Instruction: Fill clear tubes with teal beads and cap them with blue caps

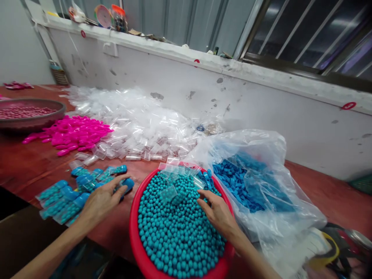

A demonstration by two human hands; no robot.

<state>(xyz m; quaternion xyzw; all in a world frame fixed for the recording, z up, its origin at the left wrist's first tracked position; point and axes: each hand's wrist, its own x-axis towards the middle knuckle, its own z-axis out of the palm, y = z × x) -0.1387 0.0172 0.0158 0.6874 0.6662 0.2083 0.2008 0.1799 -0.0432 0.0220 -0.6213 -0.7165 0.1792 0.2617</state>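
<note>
Your right hand [218,213], narrowly parted and empty, is nearer the clear plastic tube [199,183] lying slantwise just beyond it on round teal beads [180,236]; your left hand [100,199] meets a blue plastic cap [128,183]; gripped or not, I cannot tell.

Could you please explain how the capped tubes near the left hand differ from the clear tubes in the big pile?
The capped tubes have blue caps; the clear tubes in the pile show none. Teal beads sit inside the capped tubes, while the clear tubes look empty. The capped tubes lie in a small group by the left hand; the clear tubes form a far larger heap toward the wall. Both have see-through bodies.
</note>
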